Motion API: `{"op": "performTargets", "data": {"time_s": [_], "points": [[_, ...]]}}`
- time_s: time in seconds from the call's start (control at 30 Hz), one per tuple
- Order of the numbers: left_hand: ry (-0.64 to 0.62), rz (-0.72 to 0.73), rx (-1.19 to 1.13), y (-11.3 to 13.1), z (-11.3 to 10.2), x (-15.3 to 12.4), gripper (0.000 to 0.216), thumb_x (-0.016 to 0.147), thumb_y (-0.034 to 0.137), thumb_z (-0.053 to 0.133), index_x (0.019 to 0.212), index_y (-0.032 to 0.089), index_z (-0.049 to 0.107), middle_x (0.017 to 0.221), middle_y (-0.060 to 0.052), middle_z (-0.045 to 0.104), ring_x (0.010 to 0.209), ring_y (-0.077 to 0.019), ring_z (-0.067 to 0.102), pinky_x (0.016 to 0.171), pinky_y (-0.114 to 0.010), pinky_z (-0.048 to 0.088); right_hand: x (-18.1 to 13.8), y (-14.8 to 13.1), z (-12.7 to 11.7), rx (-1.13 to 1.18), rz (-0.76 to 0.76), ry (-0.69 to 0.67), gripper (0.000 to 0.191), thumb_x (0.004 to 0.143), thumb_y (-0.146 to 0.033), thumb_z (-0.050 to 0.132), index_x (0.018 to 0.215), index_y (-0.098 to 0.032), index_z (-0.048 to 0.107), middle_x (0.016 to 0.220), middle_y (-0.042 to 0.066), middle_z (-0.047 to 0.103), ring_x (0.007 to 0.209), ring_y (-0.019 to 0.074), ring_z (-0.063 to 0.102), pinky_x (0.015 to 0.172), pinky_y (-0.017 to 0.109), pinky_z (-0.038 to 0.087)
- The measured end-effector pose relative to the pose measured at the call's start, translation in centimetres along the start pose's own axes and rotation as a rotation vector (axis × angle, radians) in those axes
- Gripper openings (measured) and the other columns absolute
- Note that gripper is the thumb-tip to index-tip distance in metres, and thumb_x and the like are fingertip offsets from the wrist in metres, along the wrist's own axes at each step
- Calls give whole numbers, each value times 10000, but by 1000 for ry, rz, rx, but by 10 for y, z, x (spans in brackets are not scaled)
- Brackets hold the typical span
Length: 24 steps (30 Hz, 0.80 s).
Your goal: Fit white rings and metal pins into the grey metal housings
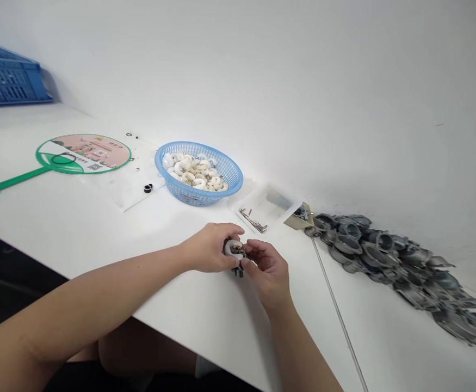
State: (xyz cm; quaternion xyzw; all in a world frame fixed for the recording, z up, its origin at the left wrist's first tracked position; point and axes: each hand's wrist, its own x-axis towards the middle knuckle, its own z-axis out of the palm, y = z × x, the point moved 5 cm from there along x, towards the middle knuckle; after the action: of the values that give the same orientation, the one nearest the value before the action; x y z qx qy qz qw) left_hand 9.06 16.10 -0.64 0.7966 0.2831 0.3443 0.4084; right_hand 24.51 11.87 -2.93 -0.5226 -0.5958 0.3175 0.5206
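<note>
My left hand (210,249) is wrapped around the side of a small dark part with a white ring (233,247) on its top face. Thumb and fingers of my right hand (268,267) pinch at the right side of the same part, where small brass-coloured pieces show. Exactly what the right fingertips grip is too small to make out. Beyond my hands stands a blue plastic basket (199,198) full of white rings (197,173) with small metal bits. To its right, a clear plastic tray (280,209) contains several thin metal pins (253,220).
Grey metal castings (384,253) are heaped along the wall at the right, beside a small open box (301,218). A green-handled fan (86,153) and small black rings (148,188) lie on the white table (160,228). A blue crate (13,81) stands far left.
</note>
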Motion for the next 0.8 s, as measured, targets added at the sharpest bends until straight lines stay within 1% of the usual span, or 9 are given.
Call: {"op": "performTargets", "data": {"time_s": [0.07, 0.17, 0.23, 0.37, 0.57, 0.63, 0.8], "points": [[-6, -14, -16, -1, 1, -1, 553, 643, 268, 644, 1165, 189, 478, 993, -44, 626, 746, -144, 588, 615, -248, 475, 1, 1, -1, 11, -2, -8, 339, 668, -297, 712, 980, -220, 606, 857, 48, 636, 804, 197, 605, 704, 364, 518], [-20, -18, -23, -2, 2, -1, 567, 649, 277, 641, 1181, 197, 462, 1018, -44, 622, 721, -135, 586, 592, -243, 468, 2, 0, -1, 31, -18, -27, 386, 660, -288, 719, 1022, -236, 596, 827, 32, 628, 772, 187, 600, 674, 357, 519], [-24, -20, -18, -2, 1, -1, 567, 652, 278, 638, 1184, 199, 459, 1003, -40, 627, 713, -133, 582, 592, -242, 466, 2, 0, -1, 24, -14, -29, 405, 663, -290, 715, 1044, -241, 588, 839, 33, 629, 781, 188, 597, 667, 355, 519], [-24, -17, -10, -1, 1, -1, 575, 647, 270, 641, 1188, 204, 457, 993, -34, 632, 713, -133, 577, 606, -243, 466, 2, 0, -2, 12, 8, -18, 392, 655, -293, 721, 1021, -231, 593, 859, 48, 632, 797, 197, 595, 660, 353, 521], [-34, -7, 0, 0, 0, -2, 584, 649, 270, 635, 1198, 205, 448, 984, -24, 636, 686, -127, 569, 609, -250, 466, 1, -9, 0, 53, 23, -30, 393, 657, -266, 731, 1019, -238, 580, 849, 34, 624, 798, 181, 589, 666, 338, 514], [-35, 5, 6, 1, 0, -2, 584, 654, 268, 628, 1205, 206, 443, 986, -21, 637, 716, -134, 577, 623, -253, 470, 2, -10, 0, 51, 20, -29, 419, 656, -266, 734, 1040, -242, 568, 841, 31, 622, 794, 181, 589, 658, 337, 514], [-49, 31, 18, 2, 0, -2, 593, 663, 256, 612, 1227, 207, 432, 1027, -32, 632, 875, -178, 590, 697, -274, 485, 4, -7, 0, 80, -7, -64, 478, 662, -291, 733, 1095, -246, 534, 814, 35, 616, 752, 188, 590, 581, 331, 514]]}}
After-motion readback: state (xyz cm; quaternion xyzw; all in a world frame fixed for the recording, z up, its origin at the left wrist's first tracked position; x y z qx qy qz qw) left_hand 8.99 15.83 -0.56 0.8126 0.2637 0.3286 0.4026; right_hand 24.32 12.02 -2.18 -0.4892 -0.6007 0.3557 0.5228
